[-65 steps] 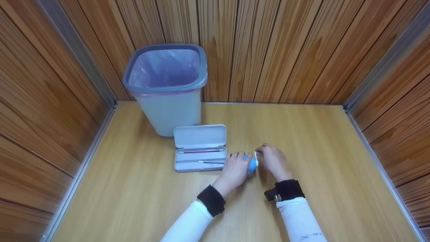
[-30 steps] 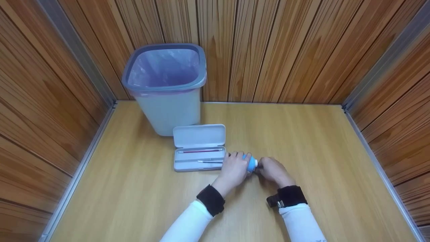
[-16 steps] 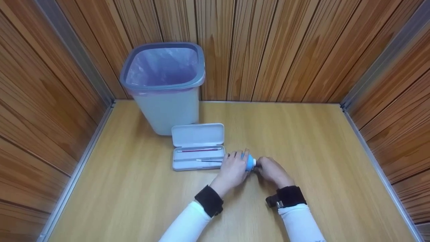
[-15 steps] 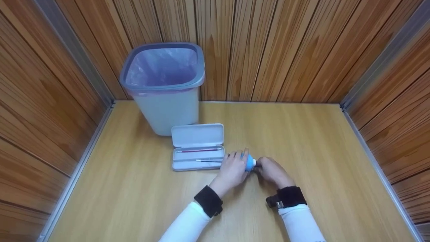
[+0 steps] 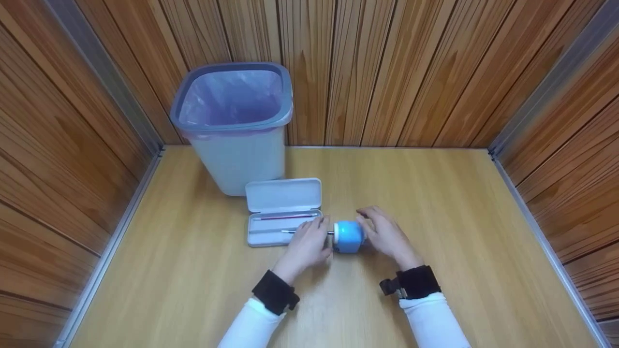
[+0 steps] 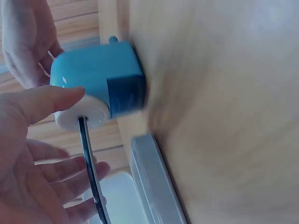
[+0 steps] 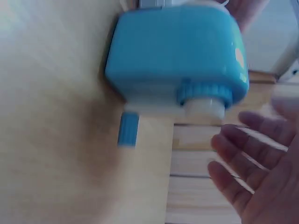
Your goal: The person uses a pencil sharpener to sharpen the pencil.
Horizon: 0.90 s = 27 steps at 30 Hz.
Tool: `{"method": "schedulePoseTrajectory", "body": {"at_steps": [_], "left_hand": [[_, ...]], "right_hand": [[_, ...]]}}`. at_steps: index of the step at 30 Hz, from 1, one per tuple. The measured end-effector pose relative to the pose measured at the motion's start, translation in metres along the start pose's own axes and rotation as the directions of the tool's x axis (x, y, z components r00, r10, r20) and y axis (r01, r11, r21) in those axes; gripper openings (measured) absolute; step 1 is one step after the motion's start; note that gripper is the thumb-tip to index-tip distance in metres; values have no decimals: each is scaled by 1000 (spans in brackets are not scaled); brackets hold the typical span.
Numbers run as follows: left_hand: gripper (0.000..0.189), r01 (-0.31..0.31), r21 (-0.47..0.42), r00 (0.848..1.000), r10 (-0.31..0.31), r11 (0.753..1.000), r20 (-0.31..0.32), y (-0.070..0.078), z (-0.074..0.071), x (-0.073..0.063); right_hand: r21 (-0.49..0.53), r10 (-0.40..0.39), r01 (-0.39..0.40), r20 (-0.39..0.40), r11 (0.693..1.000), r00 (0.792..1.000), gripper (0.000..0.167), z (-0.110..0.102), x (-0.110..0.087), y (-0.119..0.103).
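Observation:
A blue crank pencil sharpener [image 5: 348, 237] stands on the table, its crank knob [image 7: 128, 129] hanging low on the right side. A dark striped pencil [image 6: 92, 168] sticks out of the white ring [image 6: 84, 113] on its left side. My left hand [image 5: 305, 242] is spread around the pencil; its thumb lies by the white ring and its fingers are loose behind the pencil, not closed on it. My right hand [image 5: 385, 235] is beside the crank side, fingers apart and holding nothing; in the right wrist view they are clear of the crank.
An open grey pencil case [image 5: 284, 192] lies left of the sharpener, with a red pencil [image 5: 285, 217] in it. Behind it stands a lined trash bin [image 5: 237, 159]. Wood-panelled walls [image 5: 367, 72] enclose the table [image 5: 435, 193] at the back and sides.
My left hand has let go of the sharpener's body and moved left to the pencil. My right hand has come off the crank, moved up slightly and opened. The sharpener now shows fully.

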State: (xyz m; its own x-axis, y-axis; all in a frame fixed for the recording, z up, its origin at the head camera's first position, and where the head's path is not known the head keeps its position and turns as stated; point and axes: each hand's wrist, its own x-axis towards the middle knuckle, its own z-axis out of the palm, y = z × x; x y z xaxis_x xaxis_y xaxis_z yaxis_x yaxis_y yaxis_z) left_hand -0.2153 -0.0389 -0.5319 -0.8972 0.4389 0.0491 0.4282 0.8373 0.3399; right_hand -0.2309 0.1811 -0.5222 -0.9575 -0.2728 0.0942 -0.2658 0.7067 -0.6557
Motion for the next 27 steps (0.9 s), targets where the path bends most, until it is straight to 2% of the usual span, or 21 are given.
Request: {"method": "schedulePoseTrajectory", "body": {"at_steps": [5,10,15,20,27], "left_hand": [[45,-10,51,998,13,999,-58,-10,0,-5],[23,-32,86,992,42,996,-116,-12,3,-5],[17,-29,59,987,38,998,-154,-13,5,-3],[13,-33,48,982,41,998,-186,-15,5,0],[7,-84,80,962,102,993,-255,-18,10,1]], "right_hand": [[-13,-64,65,80,998,995,58,14,2,-10],[-45,-138,143,95,989,986,49,31,7,-11],[-16,-110,112,87,994,990,39,42,10,-8],[8,-87,87,63,996,994,38,44,11,-7],[-7,-62,62,68,998,996,39,47,10,-5]]}}
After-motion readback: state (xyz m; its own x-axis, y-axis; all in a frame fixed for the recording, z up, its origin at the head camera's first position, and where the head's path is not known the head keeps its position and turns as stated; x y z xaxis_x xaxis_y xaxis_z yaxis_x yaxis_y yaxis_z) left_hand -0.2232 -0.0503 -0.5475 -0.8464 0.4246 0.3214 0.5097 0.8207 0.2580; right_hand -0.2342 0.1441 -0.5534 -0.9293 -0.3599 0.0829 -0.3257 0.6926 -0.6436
